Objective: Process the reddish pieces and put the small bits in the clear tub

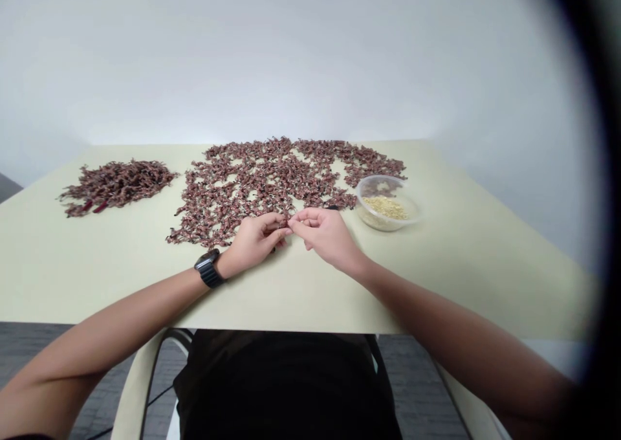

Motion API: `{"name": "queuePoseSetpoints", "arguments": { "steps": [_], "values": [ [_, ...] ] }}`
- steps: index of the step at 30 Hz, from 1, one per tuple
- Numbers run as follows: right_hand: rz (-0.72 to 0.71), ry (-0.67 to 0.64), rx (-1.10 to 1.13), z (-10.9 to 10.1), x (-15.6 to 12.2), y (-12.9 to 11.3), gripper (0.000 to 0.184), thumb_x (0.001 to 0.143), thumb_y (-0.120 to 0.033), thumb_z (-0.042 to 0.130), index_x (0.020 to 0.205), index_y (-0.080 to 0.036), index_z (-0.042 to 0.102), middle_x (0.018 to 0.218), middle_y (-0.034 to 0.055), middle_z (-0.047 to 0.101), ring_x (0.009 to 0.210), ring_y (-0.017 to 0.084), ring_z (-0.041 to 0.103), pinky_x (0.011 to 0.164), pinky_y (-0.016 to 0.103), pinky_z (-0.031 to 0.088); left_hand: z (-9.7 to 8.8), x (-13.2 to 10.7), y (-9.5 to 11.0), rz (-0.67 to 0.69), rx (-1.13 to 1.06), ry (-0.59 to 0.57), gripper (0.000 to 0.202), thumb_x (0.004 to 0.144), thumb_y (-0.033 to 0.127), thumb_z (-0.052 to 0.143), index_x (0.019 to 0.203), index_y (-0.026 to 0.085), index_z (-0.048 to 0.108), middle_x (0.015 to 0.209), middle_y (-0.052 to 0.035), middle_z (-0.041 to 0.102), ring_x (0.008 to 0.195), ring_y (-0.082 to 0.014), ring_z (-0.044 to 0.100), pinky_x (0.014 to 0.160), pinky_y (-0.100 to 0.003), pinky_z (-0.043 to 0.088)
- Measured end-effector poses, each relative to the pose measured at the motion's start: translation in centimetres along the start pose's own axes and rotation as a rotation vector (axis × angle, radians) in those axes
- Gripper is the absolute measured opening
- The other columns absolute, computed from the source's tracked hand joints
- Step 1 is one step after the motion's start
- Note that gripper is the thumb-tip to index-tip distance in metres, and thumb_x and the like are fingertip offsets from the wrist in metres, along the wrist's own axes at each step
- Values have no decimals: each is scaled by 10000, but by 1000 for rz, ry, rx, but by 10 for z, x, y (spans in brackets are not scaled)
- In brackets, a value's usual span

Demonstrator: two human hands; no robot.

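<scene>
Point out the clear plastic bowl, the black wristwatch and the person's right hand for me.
Clear plastic bowl (384, 224), head view, front wall.
Black wristwatch (211, 275), head view, link strap.
Right hand (326, 234), head view, back of the hand.

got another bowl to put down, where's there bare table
Free: the table right of the tub, and the strip from the left hand and right hand to the near edge. Crowded: the spread of reddish-brown pieces behind the hands, and the heap to its left.
</scene>
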State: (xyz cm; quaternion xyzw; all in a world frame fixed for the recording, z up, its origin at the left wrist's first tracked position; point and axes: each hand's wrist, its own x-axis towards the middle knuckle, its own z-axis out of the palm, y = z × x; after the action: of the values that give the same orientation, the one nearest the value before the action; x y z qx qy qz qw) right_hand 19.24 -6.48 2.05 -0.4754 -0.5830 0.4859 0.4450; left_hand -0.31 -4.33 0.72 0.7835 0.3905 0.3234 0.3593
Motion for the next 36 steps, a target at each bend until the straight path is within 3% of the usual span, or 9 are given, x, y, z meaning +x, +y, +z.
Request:
{"name": "queuePoseSetpoints", "arguments": {
  "steps": [5, 15, 20, 24, 29, 36],
  "values": [
    [86, -29, 104, 1, 1, 1, 164, 825, -341, 703, 807, -178, 697, 680, 4, 622, 489, 104, 470, 466, 267, 370, -3, -1, 3, 80, 176, 11, 191, 978, 352, 600, 938, 175, 659, 735, 1, 715, 639, -114, 646, 634, -212, 457],
    [165, -83, 176, -1, 3, 3, 209, 807, -330, 714, 668, -190, 645, 539, -33, 488, 481, 104, 426, 515, 277, 381, -3, -4, -3, 179, 418, 21, 225, 1006, 371, 555, 937, 178, 650, 742, -1, 672, 620, -109, 578, 616, -217, 388],
    [152, -66, 171, 0, 2, 5, 153, 807, -297, 678, 703, -186, 662, 572, -19, 522, 496, 110, 445, 512, 274, 370, -2, -4, -5, 207, 493, 26, 223, 1016, 365, 543, 931, 175, 625, 710, 7, 632, 601, -105, 555, 598, -219, 362],
    [83, 3, 52, 5, -2, 3, 95, 804, -275, 649, 769, -189, 667, 632, -1, 583, 515, 122, 463, 498, 279, 337, -2, -4, -7, 224, 516, 35, 229, 1018, 356, 530, 901, 176, 610, 687, 2, 616, 589, -111, 543, 583, -224, 346],
    [-142, 86, -260, 7, -6, 1, 81, 849, -251, 622, 797, -199, 657, 592, -14, 533, 576, 143, 459, 571, 284, 323, -2, -5, -7, 235, 536, 38, 219, 1002, 323, 534, 856, 174, 601, 655, -1, 599, 569, -115, 521, 571, -232, 332],
    [-371, 90, -545, 5, -7, 6, 122, 956, -246, 558, 873, -203, 636, 636, -5, 560, 591, 154, 483, 669, 311, 336, -5, -3, 0, 189, 519, 3, 201, 997, 317, 538, 888, 169, 620, 684, 2, 620, 595, -115, 563, 595, -227, 351]
  ]
}}
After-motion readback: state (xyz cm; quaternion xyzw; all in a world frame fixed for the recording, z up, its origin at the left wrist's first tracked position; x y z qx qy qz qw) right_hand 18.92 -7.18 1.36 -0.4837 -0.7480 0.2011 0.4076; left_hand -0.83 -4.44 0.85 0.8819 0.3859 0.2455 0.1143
